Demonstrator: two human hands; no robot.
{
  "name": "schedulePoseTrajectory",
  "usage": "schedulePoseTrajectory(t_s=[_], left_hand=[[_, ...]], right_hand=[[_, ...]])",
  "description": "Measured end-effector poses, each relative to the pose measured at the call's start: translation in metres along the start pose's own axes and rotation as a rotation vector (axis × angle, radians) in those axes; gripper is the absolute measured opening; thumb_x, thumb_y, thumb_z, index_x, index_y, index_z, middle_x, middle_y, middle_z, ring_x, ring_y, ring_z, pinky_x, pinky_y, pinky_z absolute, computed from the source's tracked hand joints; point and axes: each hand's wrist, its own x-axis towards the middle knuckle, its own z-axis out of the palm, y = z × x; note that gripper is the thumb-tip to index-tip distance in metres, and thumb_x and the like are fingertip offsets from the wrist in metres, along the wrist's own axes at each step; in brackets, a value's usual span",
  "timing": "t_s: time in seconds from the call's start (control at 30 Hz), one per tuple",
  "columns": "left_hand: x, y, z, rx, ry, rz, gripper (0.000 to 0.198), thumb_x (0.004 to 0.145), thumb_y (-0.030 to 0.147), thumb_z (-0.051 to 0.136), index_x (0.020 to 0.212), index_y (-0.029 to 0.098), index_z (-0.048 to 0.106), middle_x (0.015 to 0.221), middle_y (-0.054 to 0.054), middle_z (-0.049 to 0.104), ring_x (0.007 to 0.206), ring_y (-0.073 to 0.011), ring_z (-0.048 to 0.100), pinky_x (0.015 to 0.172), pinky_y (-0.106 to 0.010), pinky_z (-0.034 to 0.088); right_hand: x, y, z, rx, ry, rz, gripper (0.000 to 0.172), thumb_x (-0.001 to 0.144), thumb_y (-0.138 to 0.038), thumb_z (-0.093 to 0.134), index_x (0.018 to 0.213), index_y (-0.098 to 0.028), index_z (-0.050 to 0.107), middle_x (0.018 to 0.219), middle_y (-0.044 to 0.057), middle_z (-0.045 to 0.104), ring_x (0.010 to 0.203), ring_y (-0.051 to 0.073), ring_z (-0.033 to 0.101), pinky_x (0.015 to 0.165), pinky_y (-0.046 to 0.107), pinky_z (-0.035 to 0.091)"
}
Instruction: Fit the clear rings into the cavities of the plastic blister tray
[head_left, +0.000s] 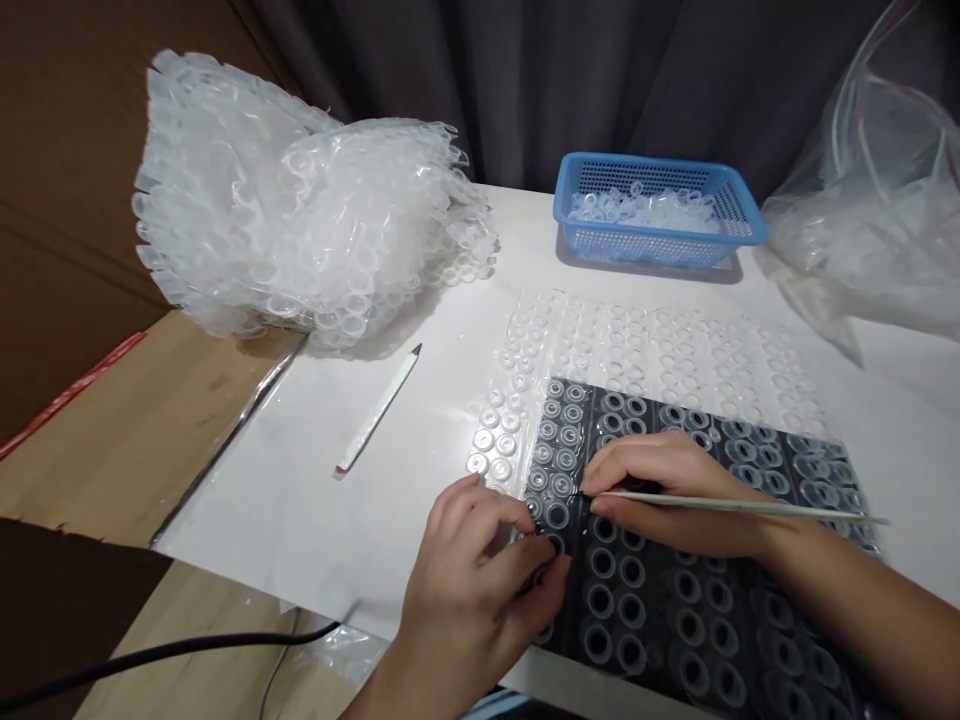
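Observation:
A clear plastic sheet (694, 375) moulded with rows of small round cups lies on the white table. Its near part rests over a black backing (581, 600), where the cups show as pale rings. My right hand (675, 490) pinches a thin white stick (750, 506), its dark tip down among the left-hand rows of cups. Beside that tip, my left hand (487, 575) rests on the sheet's left edge with bent fingers. Thumb and fingertips are close together over the cups; anything between them is hidden.
A bundle of clear cupped sheets (300, 210) is heaped at the back left. A blue basket (660, 240) holds small translucent pieces (649, 208). Clear plastic bags (885, 230) stand at right. A white pointed stick (379, 410) lies left; a black cable (202, 642) runs below.

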Motion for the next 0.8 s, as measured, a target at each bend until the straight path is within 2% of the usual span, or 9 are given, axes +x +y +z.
schedulePoseTrajectory(t_s=[0.17, 0.33, 0.6, 0.8], left_hand=[[-0.0005, -0.0001, 0.0003, 0.006, 0.012, -0.01, 0.009, 0.076, 0.016, 0.067, 0.08, 0.024, 0.064, 0.081, 0.002, 0.057, 0.078, -0.0144, 0.055, 0.094, -0.045, 0.041], [0.0018, 0.0017, 0.0004, 0.061, -0.012, -0.006, 0.023, 0.074, 0.017, 0.067, 0.095, 0.026, 0.066, 0.085, 0.0, 0.058, 0.081, -0.0165, 0.056, 0.093, -0.047, 0.042], [0.0015, 0.0004, 0.0016, 0.024, 0.009, -0.004, 0.01, 0.074, 0.015, 0.067, 0.081, 0.022, 0.064, 0.083, 0.0, 0.058, 0.079, -0.0154, 0.056, 0.093, -0.046, 0.042], [0.001, 0.0014, 0.003, 0.021, 0.028, -0.027, 0.01, 0.074, 0.016, 0.067, 0.075, 0.02, 0.058, 0.084, 0.0, 0.059, 0.081, -0.0155, 0.056, 0.093, -0.044, 0.042]], right_hand=[[0.0005, 0.0009, -0.0006, -0.015, -0.005, 0.009, 0.009, 0.087, -0.024, 0.058, 0.088, -0.018, 0.064, 0.084, 0.004, 0.068, 0.075, 0.012, 0.063, 0.068, 0.022, 0.048], [0.0007, 0.0009, -0.0004, -0.01, -0.011, 0.001, 0.009, 0.088, -0.024, 0.057, 0.089, -0.018, 0.063, 0.086, 0.004, 0.068, 0.076, 0.012, 0.064, 0.068, 0.022, 0.049], [-0.0002, 0.0014, 0.0006, -0.003, 0.015, -0.016, 0.009, 0.087, -0.024, 0.058, 0.09, -0.018, 0.064, 0.086, 0.004, 0.069, 0.077, 0.012, 0.065, 0.07, 0.022, 0.05], [-0.0005, 0.0, 0.0035, -0.02, 0.056, -0.081, 0.008, 0.088, -0.023, 0.057, 0.09, -0.018, 0.063, 0.085, 0.005, 0.07, 0.077, 0.012, 0.066, 0.069, 0.022, 0.051]])
